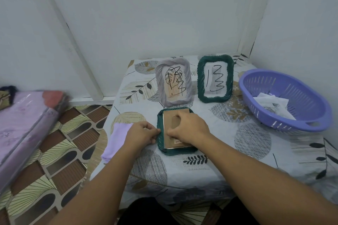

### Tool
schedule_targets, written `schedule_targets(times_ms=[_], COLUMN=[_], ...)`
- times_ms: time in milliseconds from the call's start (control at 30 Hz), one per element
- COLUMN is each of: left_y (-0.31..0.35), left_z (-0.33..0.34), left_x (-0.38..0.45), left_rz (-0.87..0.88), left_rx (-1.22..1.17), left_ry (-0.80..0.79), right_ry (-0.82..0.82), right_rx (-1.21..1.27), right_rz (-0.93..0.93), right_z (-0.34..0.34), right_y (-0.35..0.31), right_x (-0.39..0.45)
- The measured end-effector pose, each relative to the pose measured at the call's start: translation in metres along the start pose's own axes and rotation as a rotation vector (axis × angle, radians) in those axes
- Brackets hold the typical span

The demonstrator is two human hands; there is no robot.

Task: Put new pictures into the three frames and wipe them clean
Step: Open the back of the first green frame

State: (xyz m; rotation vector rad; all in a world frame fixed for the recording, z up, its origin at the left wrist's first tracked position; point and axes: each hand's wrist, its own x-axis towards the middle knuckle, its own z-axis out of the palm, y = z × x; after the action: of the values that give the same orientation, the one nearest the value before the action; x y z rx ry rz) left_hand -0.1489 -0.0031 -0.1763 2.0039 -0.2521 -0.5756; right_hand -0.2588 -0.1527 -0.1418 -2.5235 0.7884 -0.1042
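since the table [210,173] takes the weight, both hands can work on the flat frame [176,149], which lies face down just ahead of the wrists, probably so its back can be opened. its long axis runs away from the person, top toward the two standing frames. beyond the knuckles stand the grey frame [159,85] and green frame [200,82], scribbled pictures facing the person. right hand [188,129] presses curled fingers on the backing [169,120]; left hand [143,134] pinches the frame's left edge, covering part of the cloth [117,138].

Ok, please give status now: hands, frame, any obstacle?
Left hand pinching face-down green frame edge. Right hand fingers on brown backing board. Purple cloth beside, nothing blocking.
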Motion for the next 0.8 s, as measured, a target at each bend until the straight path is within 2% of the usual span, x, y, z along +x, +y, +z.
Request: schedule_targets(times_ms=[267, 500, 633, 800], left_y=[0.000, 0.012, 0.028, 0.045], left_z=[0.000, -0.002, -0.007, -0.001], left_x=[0.000, -0.004, -0.011, -0.025], left_rz=[-0.002, -0.033, 0.120, 0.095], left_rx=[0.005, -0.045, -0.004, -0.072], left_ry=[-0.001, -0.022, 0.078, -0.102], right_ry=[0.015, 0.069, 0.085, 0.103], right_rx=[0.003, 0.105, 0.179, 0.215], right_rz=[-0.024, -0.042, -0.054, -0.071], right_z=[-0.004, -0.016, -0.020, -0.025], right_y=[-0.001, 0.001, 0.001, -0.003], right_x=[-0.002, -0.007, -0.007, -0.010])
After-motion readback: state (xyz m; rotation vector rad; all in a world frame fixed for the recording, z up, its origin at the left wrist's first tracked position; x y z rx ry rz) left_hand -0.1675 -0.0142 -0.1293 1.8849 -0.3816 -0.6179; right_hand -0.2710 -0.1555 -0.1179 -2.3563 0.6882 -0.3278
